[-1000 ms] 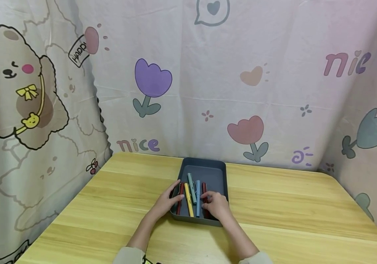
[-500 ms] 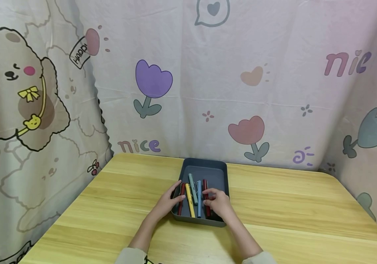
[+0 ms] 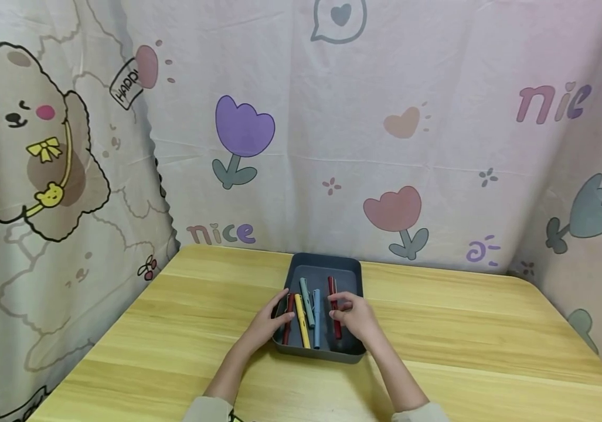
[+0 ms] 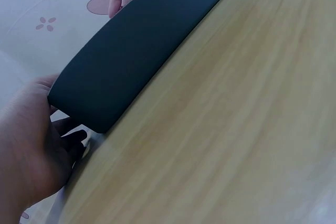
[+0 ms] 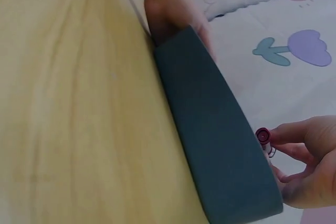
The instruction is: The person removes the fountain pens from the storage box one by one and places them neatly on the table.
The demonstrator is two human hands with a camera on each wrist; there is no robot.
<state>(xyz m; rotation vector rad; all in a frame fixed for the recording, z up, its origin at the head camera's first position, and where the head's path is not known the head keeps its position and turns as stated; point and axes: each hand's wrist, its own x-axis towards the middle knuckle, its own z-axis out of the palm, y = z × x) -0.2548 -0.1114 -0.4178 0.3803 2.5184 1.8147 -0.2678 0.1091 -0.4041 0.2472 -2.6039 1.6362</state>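
A dark grey tray (image 3: 322, 354) lies on the table with several pens in it. My left hand (image 3: 265, 322) grips its left wall, thumb over the rim and the other fingers outside. In the head view my right hand (image 3: 359, 317) pinches a red pen (image 3: 338, 332) over the tray's right half; the pen's end (image 5: 263, 136) shows above the rim in the right wrist view. To its left lie a blue pen (image 3: 317, 325), a green pen (image 3: 306, 300), a yellow pen (image 3: 302, 319) and a dark red pen (image 3: 288, 322), the last beside my left thumb.
The wooden table (image 3: 464, 328) spreads out on both sides of the tray. Behind its far edge hangs a printed curtain (image 3: 322, 129), which continues along the left and right sides. The tray's far end stands close to that edge.
My right hand has moved the red pen to the right and a little farther away, off from the blue pen. The left hand and the other pens stay as they were.
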